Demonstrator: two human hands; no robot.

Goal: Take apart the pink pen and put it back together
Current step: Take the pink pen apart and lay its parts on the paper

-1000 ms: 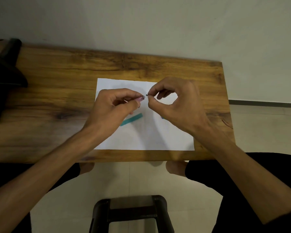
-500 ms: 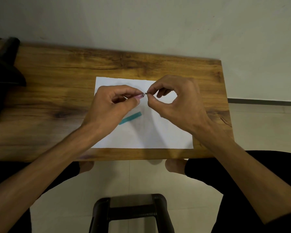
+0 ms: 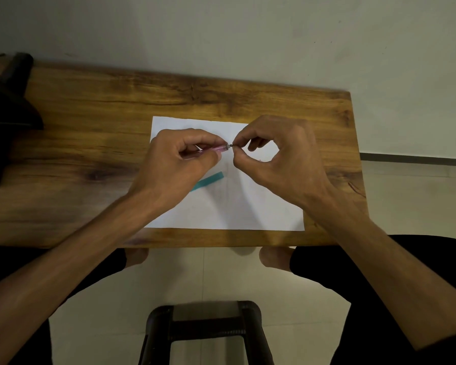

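1. Pen [image 3: 219, 148]: pink barrel pinched in the left hand [image 3: 177, 164], held above the paper [image 3: 248, 206] at mid-tabletop [image 3: 90, 114].
2. Right hand [image 3: 279, 159]: thumb and forefinger pinch a small dark part [image 3: 231, 145] at the barrel's tip.
3. Handling: probably light, stiff, smooth plastic; best gripped mid-barrel, the tiny part easily dropped.
4. Room: teal piece [image 3: 207, 181] lies below the hands; near edge close, left side open.
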